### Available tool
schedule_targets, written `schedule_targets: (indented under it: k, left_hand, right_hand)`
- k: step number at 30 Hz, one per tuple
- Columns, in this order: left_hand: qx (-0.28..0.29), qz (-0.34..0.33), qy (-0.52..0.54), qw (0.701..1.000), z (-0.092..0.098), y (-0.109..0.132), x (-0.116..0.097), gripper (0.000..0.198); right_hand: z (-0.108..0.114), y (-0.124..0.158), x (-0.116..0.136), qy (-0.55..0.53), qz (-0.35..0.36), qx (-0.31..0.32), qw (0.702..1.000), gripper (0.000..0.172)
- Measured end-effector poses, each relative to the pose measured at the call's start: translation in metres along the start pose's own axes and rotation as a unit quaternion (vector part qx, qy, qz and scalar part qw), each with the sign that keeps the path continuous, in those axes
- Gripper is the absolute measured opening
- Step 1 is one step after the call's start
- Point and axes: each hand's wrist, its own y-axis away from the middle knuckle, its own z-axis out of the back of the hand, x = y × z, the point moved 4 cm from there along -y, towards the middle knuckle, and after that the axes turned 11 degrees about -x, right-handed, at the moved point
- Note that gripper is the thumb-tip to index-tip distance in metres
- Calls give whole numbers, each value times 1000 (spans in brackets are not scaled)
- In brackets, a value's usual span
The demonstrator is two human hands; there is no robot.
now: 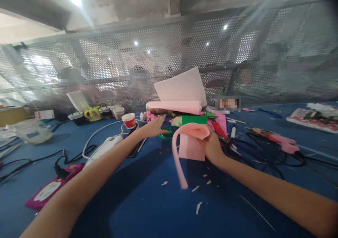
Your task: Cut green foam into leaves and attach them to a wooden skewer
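My right hand (213,147) is closed on a pink craft sheet (190,147), gripping its right side. The sheet is folded over at the top, and a narrow strip of it curls down on the left toward the table. My left hand (155,126) is stretched forward with thumb and fingers apart, holding nothing. Just below and right of it lies a green looped thing (166,133), partly hidden, whose kind I cannot make out. Behind the pink sheet, a green sheet (194,120) and other coloured pieces lie piled up.
A pink roll (174,106) and a white sheet (182,86) stand at the back before a perforated metal screen. On the left are a red paper cup (129,120), a purple power strip (54,187) and cables. A pink glue gun (283,142) lies right; paper scraps dot the blue table.
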Motion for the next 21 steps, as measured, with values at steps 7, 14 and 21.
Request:
schedule_targets:
  k: [7,14,21]
  left_hand:
    - [81,-90,26,992,-26,7,-5,82]
    - [-51,-99,-14,994,-15,-1,2,48]
    - [-326,-3,-13,945,41,3,-3,34]
  right_hand:
    - [0,2,13,222,229,138,938,28]
    - [-11,12,8,321,246,230,885,44]
    - [-10,14,20,354,247,229,873,48]
